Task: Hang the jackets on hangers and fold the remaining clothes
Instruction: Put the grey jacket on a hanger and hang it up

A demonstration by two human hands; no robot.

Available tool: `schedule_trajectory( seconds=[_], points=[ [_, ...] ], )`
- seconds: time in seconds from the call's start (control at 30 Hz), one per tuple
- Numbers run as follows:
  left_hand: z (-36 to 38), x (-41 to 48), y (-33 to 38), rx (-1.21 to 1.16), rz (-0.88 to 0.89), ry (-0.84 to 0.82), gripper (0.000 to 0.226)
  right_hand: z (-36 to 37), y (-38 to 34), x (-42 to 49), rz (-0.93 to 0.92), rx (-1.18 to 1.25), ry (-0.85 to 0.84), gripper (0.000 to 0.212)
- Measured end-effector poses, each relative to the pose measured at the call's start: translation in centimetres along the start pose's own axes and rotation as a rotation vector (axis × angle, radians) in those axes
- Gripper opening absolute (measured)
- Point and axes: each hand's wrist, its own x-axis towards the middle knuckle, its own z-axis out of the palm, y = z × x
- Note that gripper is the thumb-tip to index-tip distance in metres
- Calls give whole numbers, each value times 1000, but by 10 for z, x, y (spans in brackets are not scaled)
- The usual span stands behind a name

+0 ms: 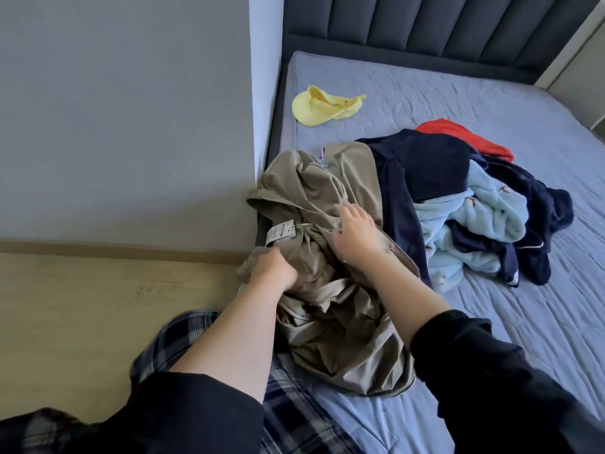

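Grey wall (131,126) and a strip of wooden floor (98,306) close in the left side. A bed (491,306) with a quilted blue-grey cover fills the right, up to a dark padded headboard (425,24) at the far end.

The khaki jacket (327,339) lies crumpled on the bed's near left corner, some of it spilling over the edge toward the floor. The left hand (273,268) is curled into a fist round a bunch of its cloth, just below a paper tag (281,232). The right hand (355,229) rests on the jacket farther in, fingers spread and nearly straight, gripping nothing that shows. This looks like sorting out the tangle, one hand anchoring while the other feels for the collar or a shoulder.

Just right of the jacket, and touching it, sits a pile of clothes (458,208) in navy, pale blue fleece and red. A yellow cap (324,106) lies alone at the far left.

Room is tight on the left, where wall and bed edge meet. The bare cover on the near right offers the best space to spread the jacket flat. No hanger is in view.
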Motion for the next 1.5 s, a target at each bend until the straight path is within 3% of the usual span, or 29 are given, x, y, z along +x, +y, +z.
schedule_trajectory(
  seconds=[0.07,0.17,0.23,0.3,0.4,0.5,0.6,0.7,0.8,0.93,1.0,1.03,1.1,1.27,1.37,1.5],
  points=[
    [-1,-2,-3,24,118,-44,54,15,3,13,-7,-42,-114,50],
    [2,-6,-7,-5,307,-308,40,23,12,17,61,-42,-187,27],
    [5,-6,-10,48,343,-420,26,21,21,11,69,-9,-114,11],
    [7,-4,-12,60,356,-438,11,12,34,2,157,94,62,5],
    [8,-4,-7,41,351,-373,36,-6,58,-17,450,285,342,4],
    [11,-3,-1,162,293,-238,46,-17,80,-33,630,266,292,9],
    [10,2,3,227,152,-32,26,-22,83,-39,539,126,239,28],
    [8,8,4,210,119,150,29,-23,68,-31,268,100,297,43],
    [15,16,5,-33,243,98,38,-20,49,-17,92,78,154,39],
    [22,23,11,-378,216,-13,64,-18,33,-2,230,64,-259,54],
    [25,24,11,-458,156,-72,57,-21,33,1,218,-54,-339,35],
    [27,25,11,-450,140,-118,41,-23,33,2,209,-67,-361,21],
    [29,24,10,-377,147,-146,16,-28,36,1,242,81,-366,9],
    [9,15,20,-656,189,54,13,-50,20,-10,432,958,-307,23],
    [-14,-3,27,-742,275,150,18,-62,-18,-12,376,1176,-287,23],
    [-81,-28,21,-848,339,333,21,-91,-91,-1,226,1244,-242,31]
  ],
)
